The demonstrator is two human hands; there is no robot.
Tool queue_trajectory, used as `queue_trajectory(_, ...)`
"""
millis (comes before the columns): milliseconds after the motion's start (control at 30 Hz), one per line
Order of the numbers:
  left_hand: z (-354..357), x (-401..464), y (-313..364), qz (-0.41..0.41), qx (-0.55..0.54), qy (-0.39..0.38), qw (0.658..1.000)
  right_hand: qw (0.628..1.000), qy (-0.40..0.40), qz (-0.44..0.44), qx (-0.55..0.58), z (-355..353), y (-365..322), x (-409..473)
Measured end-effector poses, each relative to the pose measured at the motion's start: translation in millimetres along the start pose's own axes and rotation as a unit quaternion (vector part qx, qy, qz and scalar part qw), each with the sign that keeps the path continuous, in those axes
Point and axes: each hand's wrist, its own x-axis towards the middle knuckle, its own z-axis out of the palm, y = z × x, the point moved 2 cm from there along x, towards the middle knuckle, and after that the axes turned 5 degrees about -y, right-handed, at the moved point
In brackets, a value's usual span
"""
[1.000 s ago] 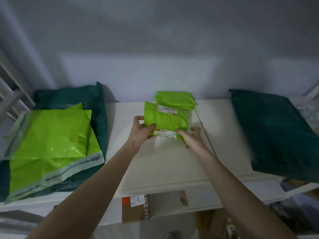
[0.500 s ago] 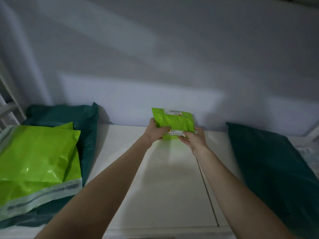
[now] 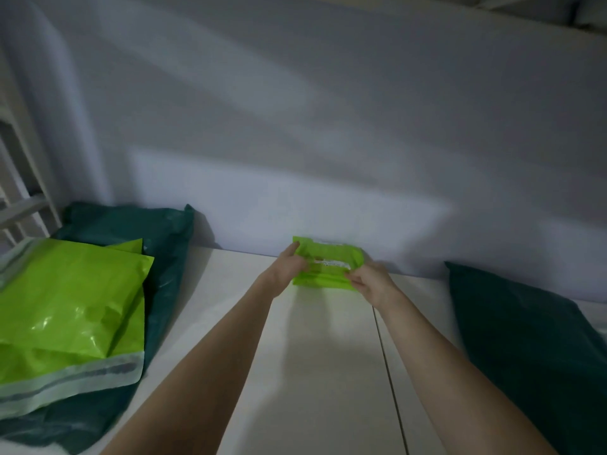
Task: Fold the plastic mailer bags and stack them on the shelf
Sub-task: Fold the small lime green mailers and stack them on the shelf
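A folded lime-green mailer bag [image 3: 331, 257] with a white label lies on a small stack of folded green bags [image 3: 320, 281] at the back of the white shelf [image 3: 312, 372], against the wall. My left hand [image 3: 289, 269] grips the folded bag's left edge. My right hand [image 3: 369, 282] pinches its right front corner. To the left, unfolded lime-green mailers [image 3: 69, 310] lie flat on a dark teal bag [image 3: 164, 244].
A second dark teal bag [image 3: 525, 339] lies on the shelf's right side. A seam [image 3: 387, 366] runs front to back through the shelf top. A white rack frame [image 3: 23, 192] stands at the far left. The grey wall rises right behind the stack.
Both hands carried the folded bag away from me to the back of the shelf and lowered it onto the stack. The camera tilted up toward the wall.
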Motion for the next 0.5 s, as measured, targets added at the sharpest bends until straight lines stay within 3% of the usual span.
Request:
queue_trajectory(67,-2.8,1.5,-0.8,0.015,0.173,0.015,0.985,0.999,0.001,-0.025,-0.035,-0.7,-0.8,-3.9)
queue_trajectory(100,-4.1,1.8,-2.4,0.039,0.315,0.036,0.948,0.993,0.015,-0.06,-0.103,-1.9,-3.2,-7.4)
queue_trajectory(133,-3.6,3.2,-4.9,0.079,0.448,0.059,0.889,0.97,0.038,-0.1,-0.217,-3.7,-6.0,-11.6)
queue_trajectory(200,0.7,1.8,-9.7,0.139,0.591,0.088,0.79,0.863,0.065,-0.15,-0.478,-5.5,-6.8,-17.4)
queue_trajectory(333,15.9,6.8,-22.7,0.151,0.705,0.06,0.69,0.684,0.01,-0.237,-0.69,1.6,-2.3,-17.3)
queue_trajectory(433,19.0,13.5,-28.9,0.121,0.739,0.032,0.662,0.62,-0.03,-0.222,-0.752,7.8,1.8,-14.0)
queue_trajectory(500,18.9,16.8,-31.4,0.101,0.754,0.023,0.649,0.611,-0.056,-0.183,-0.768,7.7,8.4,-9.8)
